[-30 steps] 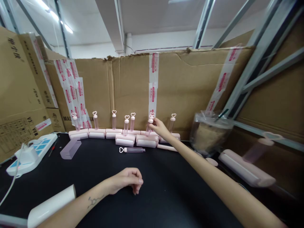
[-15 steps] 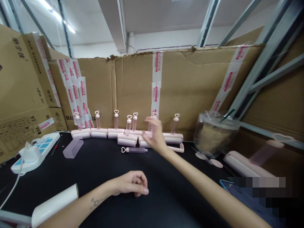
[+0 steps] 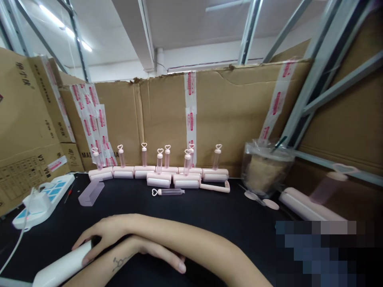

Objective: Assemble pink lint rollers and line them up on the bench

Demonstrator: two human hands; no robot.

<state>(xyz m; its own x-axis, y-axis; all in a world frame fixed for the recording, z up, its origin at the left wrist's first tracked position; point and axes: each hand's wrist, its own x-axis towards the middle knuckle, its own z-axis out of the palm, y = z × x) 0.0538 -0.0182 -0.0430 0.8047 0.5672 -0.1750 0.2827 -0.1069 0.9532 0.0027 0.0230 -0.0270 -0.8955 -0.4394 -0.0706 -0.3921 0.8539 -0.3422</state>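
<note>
My right hand reaches across my left forearm and has its fingers and thumb around the near end of a white sticky-paper roll at the lower left. Beneath the right forearm lies my left hand; its thumb shows, while the other fingers are mostly hidden. Several pink lint rollers with clear handles and heart-shaped loops stand along the back, among them a front-row lint roller. In front of them a loose clear handle lies flat. A bare pink roller arm rests beside the row.
A translucent purple cover and a white power strip are on the left of the black table. On the right are a bagged drink cup, pink oval pieces and another lint roller. Cardboard walls the back.
My right hand has left the front-row lint roller, which now stands alone, and has swung down and left over my left arm onto the white roll. The view has shifted slightly.
</note>
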